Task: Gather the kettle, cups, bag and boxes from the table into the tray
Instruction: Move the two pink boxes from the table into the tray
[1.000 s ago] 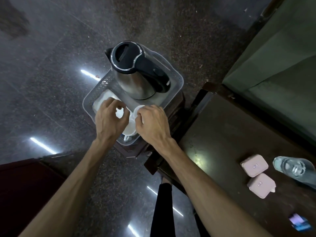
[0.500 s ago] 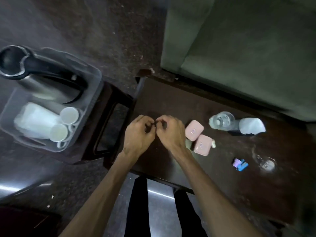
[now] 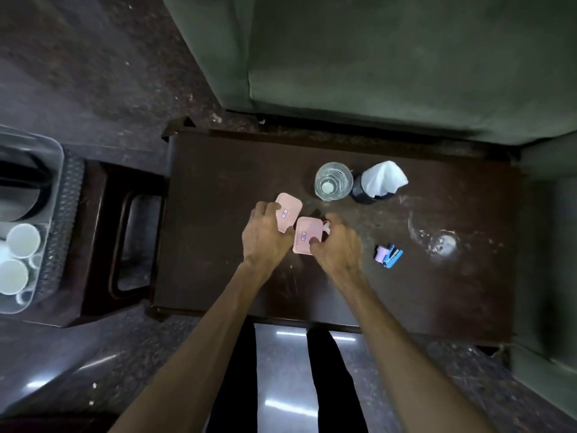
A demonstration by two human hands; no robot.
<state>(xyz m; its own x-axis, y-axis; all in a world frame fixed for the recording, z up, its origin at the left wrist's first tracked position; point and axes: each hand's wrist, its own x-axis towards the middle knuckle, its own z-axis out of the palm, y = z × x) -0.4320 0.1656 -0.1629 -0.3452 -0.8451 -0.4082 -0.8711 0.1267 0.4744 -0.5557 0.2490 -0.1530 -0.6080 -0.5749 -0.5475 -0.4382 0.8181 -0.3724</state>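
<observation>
Pink boxes are lying side by side near the middle of the dark worktop (image 3: 218, 245): the left hand (image 3: 265, 239) is curling its grip around the far box (image 3: 290, 210), the right hand (image 3: 337, 248) around the near box (image 3: 306, 234). Cups (image 3: 22, 248) are sitting in the tray (image 3: 53, 157), off the worktop's left edge.

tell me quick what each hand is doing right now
Left hand: closing on the far pink box, on the table.
Right hand: closing on the near pink box, on the table.
</observation>
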